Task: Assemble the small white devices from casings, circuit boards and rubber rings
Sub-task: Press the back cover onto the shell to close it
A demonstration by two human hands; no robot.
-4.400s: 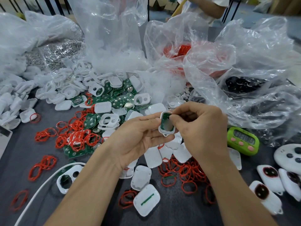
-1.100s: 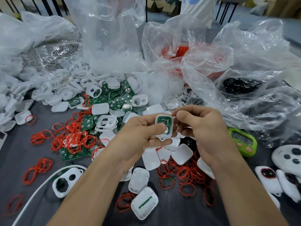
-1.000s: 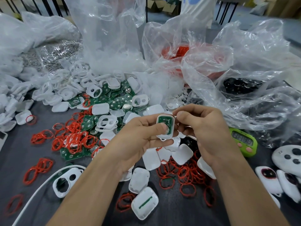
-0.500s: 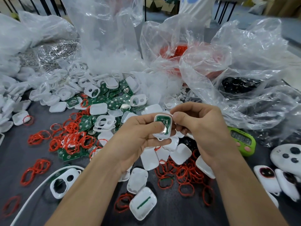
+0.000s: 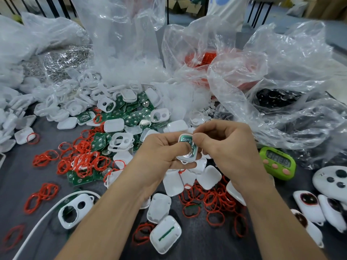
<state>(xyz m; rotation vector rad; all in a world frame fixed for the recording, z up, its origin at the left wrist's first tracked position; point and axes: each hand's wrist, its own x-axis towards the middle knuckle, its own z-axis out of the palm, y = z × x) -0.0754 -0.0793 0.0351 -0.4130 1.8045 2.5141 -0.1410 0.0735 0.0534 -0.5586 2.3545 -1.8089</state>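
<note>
My left hand (image 5: 161, 154) grips a small white casing (image 5: 186, 148) with a green circuit board seated in it, thumb lying across its face. My right hand (image 5: 227, 147) pinches the casing's right edge with thumb and forefinger. Both hands hover over the middle of the grey table (image 5: 22, 177). Loose white casing halves (image 5: 172, 182) lie under them, red rubber rings (image 5: 216, 201) spread below and more red rings (image 5: 82, 158) to the left. Green circuit boards (image 5: 131, 113) are heaped behind, among white front casings (image 5: 122, 141).
Clear plastic bags (image 5: 262, 91) of parts stand along the back and right. A green timer (image 5: 277, 163) sits at the right, finished white devices (image 5: 309, 203) near the right edge. A white cable (image 5: 47, 212) curves across the lower left beside a front casing (image 5: 75, 211).
The casing with its board stays between both hands. My left thumb has slid further over the board and my right fingers have closed onto its right edge.
</note>
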